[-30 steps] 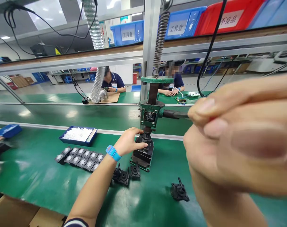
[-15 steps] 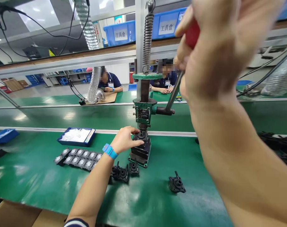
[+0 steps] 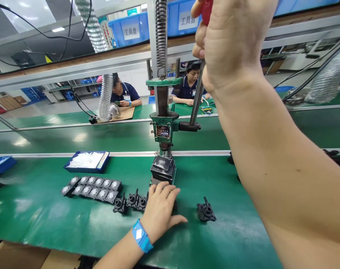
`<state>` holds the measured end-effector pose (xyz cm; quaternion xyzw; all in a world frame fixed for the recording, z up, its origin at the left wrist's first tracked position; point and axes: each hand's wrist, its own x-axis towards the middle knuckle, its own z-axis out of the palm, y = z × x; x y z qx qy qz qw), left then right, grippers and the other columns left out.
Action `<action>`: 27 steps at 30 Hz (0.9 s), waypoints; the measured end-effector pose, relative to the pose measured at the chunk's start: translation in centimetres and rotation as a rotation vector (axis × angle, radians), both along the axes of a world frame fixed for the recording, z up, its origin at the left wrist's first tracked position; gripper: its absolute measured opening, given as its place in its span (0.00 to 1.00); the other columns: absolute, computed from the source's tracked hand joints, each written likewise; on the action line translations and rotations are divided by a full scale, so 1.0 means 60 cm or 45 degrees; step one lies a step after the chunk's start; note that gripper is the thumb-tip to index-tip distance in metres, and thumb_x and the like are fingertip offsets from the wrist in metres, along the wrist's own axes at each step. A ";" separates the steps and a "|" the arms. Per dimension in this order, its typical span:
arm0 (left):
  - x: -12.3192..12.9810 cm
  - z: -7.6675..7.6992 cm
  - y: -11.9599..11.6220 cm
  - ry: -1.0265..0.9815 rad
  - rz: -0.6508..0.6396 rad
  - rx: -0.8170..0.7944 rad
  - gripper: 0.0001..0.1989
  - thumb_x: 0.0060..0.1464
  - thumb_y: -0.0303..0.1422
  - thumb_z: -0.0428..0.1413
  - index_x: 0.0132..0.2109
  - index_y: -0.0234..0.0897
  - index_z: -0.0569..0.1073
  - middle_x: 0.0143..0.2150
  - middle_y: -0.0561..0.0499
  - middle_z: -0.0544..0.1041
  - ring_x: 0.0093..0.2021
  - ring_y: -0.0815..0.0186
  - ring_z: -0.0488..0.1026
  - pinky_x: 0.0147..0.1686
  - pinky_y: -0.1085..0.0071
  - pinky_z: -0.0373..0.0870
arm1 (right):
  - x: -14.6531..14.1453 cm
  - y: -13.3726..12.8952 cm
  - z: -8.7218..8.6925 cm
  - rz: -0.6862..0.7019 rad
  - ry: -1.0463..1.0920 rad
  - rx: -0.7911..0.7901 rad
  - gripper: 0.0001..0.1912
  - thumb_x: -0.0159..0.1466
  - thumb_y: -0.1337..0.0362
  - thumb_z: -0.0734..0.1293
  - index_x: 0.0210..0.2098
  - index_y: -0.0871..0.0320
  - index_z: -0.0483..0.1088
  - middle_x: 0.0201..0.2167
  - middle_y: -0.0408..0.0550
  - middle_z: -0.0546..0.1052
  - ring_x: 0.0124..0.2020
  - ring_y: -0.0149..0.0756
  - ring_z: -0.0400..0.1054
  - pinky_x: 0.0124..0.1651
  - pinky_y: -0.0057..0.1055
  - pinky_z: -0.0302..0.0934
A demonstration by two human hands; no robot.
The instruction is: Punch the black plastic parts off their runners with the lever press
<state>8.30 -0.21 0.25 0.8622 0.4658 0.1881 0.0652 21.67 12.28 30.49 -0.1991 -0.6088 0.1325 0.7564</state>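
Shows blue bins (image 3: 143, 30) on the overhead shelf (image 3: 74, 71), a silvery ribbed duct (image 3: 104, 99) hanging at left near brown cardboard (image 3: 126, 113), and two navy-shirted co-workers (image 3: 130, 91) at the green bench opposite (image 3: 143, 111).

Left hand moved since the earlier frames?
Yes. Against the black press block, the left hand has come toward the wearer: earlier it was at the block's top, now it is lower in view, in front of it.

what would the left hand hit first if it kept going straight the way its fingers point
Most likely the black block at the foot of the press, just ahead of the left hand; its height is unclear, so it might pass above.
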 end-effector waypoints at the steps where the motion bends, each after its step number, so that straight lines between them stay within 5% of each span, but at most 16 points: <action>1: 0.018 -0.001 -0.001 -0.035 -0.049 0.000 0.40 0.41 0.53 0.68 0.57 0.38 0.70 0.56 0.43 0.75 0.57 0.48 0.67 0.53 0.51 0.62 | 0.000 -0.002 -0.001 0.004 0.004 0.011 0.16 0.66 0.65 0.61 0.24 0.56 0.53 0.19 0.32 0.63 0.19 0.12 0.55 0.25 0.09 0.56; 5: 0.095 -0.016 0.001 0.020 -0.216 -0.091 0.34 0.42 0.54 0.67 0.49 0.35 0.75 0.45 0.44 0.80 0.47 0.53 0.72 0.46 0.58 0.67 | -0.003 -0.002 0.000 0.012 0.046 0.004 0.16 0.67 0.71 0.60 0.24 0.56 0.54 0.19 0.33 0.60 0.19 0.13 0.53 0.23 0.09 0.55; 8: 0.108 -0.012 0.011 0.033 -0.265 -0.178 0.23 0.44 0.47 0.69 0.43 0.36 0.77 0.38 0.46 0.81 0.43 0.55 0.74 0.43 0.61 0.68 | -0.006 -0.004 0.002 0.029 0.035 -0.002 0.12 0.67 0.73 0.60 0.27 0.57 0.58 0.18 0.32 0.58 0.18 0.15 0.53 0.22 0.11 0.55; 13: 0.008 0.074 0.050 -0.391 -0.093 -0.066 0.21 0.43 0.41 0.69 0.46 0.43 0.78 0.43 0.50 0.82 0.44 0.57 0.76 0.47 0.61 0.68 | -0.003 0.010 0.008 0.037 0.004 0.019 0.15 0.68 0.69 0.61 0.25 0.55 0.56 0.19 0.34 0.61 0.18 0.17 0.56 0.17 0.14 0.49; 17: -0.069 0.140 0.107 -0.388 0.166 0.101 0.17 0.49 0.37 0.66 0.47 0.41 0.77 0.44 0.48 0.82 0.47 0.55 0.76 0.49 0.60 0.69 | 0.007 0.045 0.013 0.025 0.018 -0.135 0.16 0.69 0.68 0.61 0.24 0.56 0.56 0.20 0.34 0.63 0.20 0.16 0.57 0.24 0.12 0.56; 23: -0.076 0.149 0.174 -0.259 0.130 -0.017 0.28 0.47 0.38 0.67 0.55 0.40 0.70 0.48 0.50 0.81 0.50 0.55 0.76 0.49 0.61 0.70 | 0.018 0.092 0.021 -0.012 -0.006 -0.148 0.17 0.69 0.68 0.61 0.24 0.55 0.55 0.21 0.34 0.63 0.26 0.17 0.61 0.32 0.13 0.59; 27: -0.072 0.151 0.185 -0.274 0.105 -0.114 0.32 0.47 0.41 0.67 0.57 0.39 0.65 0.48 0.48 0.81 0.50 0.52 0.77 0.47 0.61 0.71 | 0.018 0.069 0.018 -0.008 -0.088 -0.096 0.16 0.70 0.68 0.59 0.25 0.54 0.54 0.22 0.35 0.63 0.27 0.18 0.61 0.36 0.14 0.61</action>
